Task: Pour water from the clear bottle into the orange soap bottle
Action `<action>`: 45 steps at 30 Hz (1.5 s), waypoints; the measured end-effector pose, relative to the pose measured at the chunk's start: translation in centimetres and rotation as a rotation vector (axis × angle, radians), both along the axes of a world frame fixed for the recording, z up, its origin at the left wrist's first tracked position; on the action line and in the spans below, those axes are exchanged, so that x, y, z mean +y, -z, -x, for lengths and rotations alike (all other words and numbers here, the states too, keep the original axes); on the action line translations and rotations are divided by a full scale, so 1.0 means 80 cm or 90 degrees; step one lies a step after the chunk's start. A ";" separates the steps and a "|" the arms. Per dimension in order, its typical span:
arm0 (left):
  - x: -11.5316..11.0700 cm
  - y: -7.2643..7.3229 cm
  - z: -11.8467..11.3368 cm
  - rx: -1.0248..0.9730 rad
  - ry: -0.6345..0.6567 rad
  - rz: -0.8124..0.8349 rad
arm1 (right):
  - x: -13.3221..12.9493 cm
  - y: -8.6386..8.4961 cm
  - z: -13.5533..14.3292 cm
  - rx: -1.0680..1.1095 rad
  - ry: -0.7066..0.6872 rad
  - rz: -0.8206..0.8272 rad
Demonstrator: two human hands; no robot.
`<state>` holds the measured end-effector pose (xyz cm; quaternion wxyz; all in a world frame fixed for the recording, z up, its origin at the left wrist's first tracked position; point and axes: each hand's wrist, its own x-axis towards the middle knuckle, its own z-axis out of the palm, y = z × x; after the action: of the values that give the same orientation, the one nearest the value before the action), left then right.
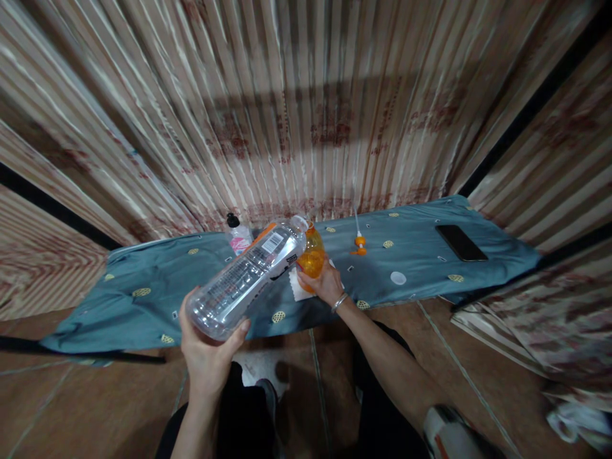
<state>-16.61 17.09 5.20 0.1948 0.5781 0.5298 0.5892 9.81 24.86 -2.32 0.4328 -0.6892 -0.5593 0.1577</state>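
My left hand (210, 354) is closed around the base of a large clear plastic bottle (243, 284) with an orange-edged label. The bottle is tilted, its neck up at the right against the mouth of an orange bottle (313, 252). Whether the two rims touch, I cannot tell. My right hand (325, 284) wraps round the lower part of the orange bottle, which stands over a white cloth or paper (299, 287). An orange pump top (358, 244) with a clear tube lies to the right. Behind the large bottle is a small clear bottle (239, 236) with a black cap.
A blue-green patterned cloth (406, 242) covers the narrow table. A black phone (461, 243) lies at its right end, and a round white disc (398, 278) near the front edge. Striped curtains (310, 115) hang behind and at the sides, with dark poles (535, 115).
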 end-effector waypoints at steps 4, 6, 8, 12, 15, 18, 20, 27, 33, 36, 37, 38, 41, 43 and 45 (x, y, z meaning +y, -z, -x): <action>-0.001 -0.007 -0.004 -0.029 -0.017 0.028 | 0.001 0.000 0.001 0.002 0.001 0.021; -0.001 -0.011 -0.006 -0.034 -0.024 0.032 | 0.001 0.001 0.001 0.000 0.007 0.020; -0.001 -0.015 -0.008 -0.040 -0.034 0.035 | 0.001 0.003 0.001 0.002 0.008 0.007; -0.003 -0.019 -0.010 -0.041 -0.041 0.041 | 0.002 0.004 0.000 0.012 0.003 -0.002; -0.003 -0.020 -0.012 -0.030 -0.041 0.028 | 0.002 0.003 0.001 0.008 0.006 0.015; -0.003 -0.020 -0.013 -0.024 -0.048 0.011 | 0.002 0.003 0.001 -0.005 0.013 0.014; -0.003 -0.019 -0.012 -0.025 -0.047 0.011 | 0.001 0.003 0.001 -0.010 0.013 0.006; -0.003 -0.016 -0.010 -0.027 -0.033 0.020 | 0.001 0.005 -0.001 0.017 0.001 -0.008; -0.004 -0.020 -0.011 -0.038 -0.036 0.027 | 0.001 0.004 -0.001 0.025 0.000 -0.011; -0.003 -0.017 -0.008 -0.033 -0.027 0.023 | 0.001 0.002 -0.001 0.021 0.004 0.001; -0.003 -0.015 -0.007 -0.034 -0.022 0.022 | 0.000 0.001 -0.001 0.018 0.004 0.001; -0.003 -0.014 -0.006 -0.036 -0.019 0.019 | 0.000 0.001 -0.001 0.014 0.005 -0.002; -0.002 -0.012 -0.004 -0.040 -0.014 0.022 | 0.001 0.003 -0.002 -0.001 0.007 -0.015; -0.002 -0.014 -0.006 -0.041 -0.017 0.029 | 0.001 0.004 -0.002 -0.002 0.009 -0.018; -0.002 -0.017 -0.008 -0.044 -0.022 0.035 | 0.002 0.005 -0.002 0.005 0.010 -0.016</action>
<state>-16.00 16.90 6.60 0.2189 0.5423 0.5488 0.5973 9.95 25.02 -2.75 0.4447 -0.6875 -0.5541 0.1501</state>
